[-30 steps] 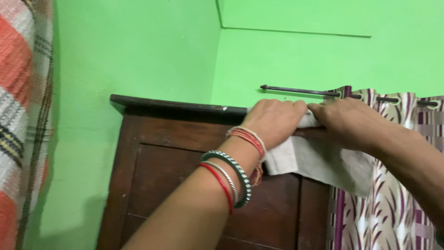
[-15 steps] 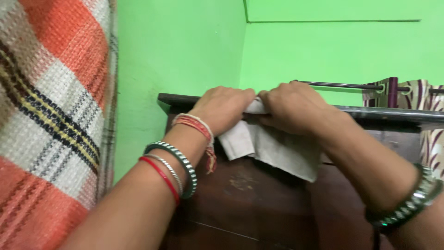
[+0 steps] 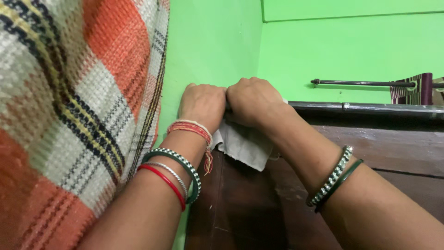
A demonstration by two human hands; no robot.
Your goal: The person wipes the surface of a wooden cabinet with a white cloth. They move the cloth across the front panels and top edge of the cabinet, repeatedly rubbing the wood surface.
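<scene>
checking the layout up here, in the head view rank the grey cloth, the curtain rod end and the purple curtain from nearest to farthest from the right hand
1. Grey cloth: under the right hand, touching it.
2. Curtain rod end: to the right, on the green wall.
3. Purple curtain: far right, hanging at the picture's edge.

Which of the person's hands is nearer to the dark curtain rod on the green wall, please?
The right. The right hand presses the white cloth on the cabinet top, on the curtain rod side; the left hand lies beside it, farther away.
</scene>
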